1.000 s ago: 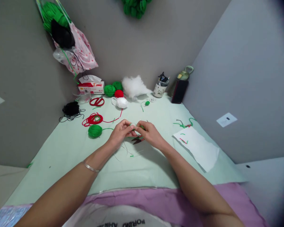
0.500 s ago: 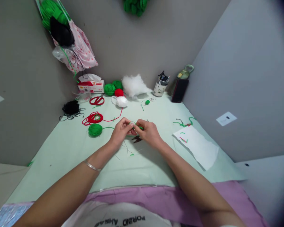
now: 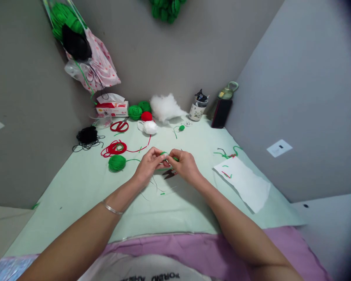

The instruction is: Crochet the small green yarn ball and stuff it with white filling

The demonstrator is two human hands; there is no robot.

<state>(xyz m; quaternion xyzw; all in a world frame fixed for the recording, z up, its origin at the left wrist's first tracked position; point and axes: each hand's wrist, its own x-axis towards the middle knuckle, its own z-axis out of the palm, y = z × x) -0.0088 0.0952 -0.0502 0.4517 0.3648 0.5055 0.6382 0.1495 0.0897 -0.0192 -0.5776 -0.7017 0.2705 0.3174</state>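
Note:
Both hands meet over the middle of the table, fingertips almost touching. My left hand (image 3: 148,163) pinches a small green and white yarn piece (image 3: 164,153). My right hand (image 3: 182,160) is closed at its right side, with a bit of green showing by the fingers; a tool, if any is held, is too hidden to name. Green yarn runs from a green ball (image 3: 117,163) on the left toward my left hand. Just below the fingers lie dark-bladed scissors (image 3: 169,174), partly covered by my right hand. Thin loose threads (image 3: 155,186) lie beneath my left wrist.
Red yarn (image 3: 114,148), black yarn (image 3: 87,135) and red-handled scissors (image 3: 119,126) lie at left. Behind are a tissue box (image 3: 112,108), white stuffing (image 3: 166,108), a pen jar (image 3: 197,109) and a dark phone (image 3: 221,113). White paper (image 3: 245,183) with scraps lies right.
The hands stay together in nearly the same place, with only slight finger movement around the yarn piece. The whole view has shifted slightly.

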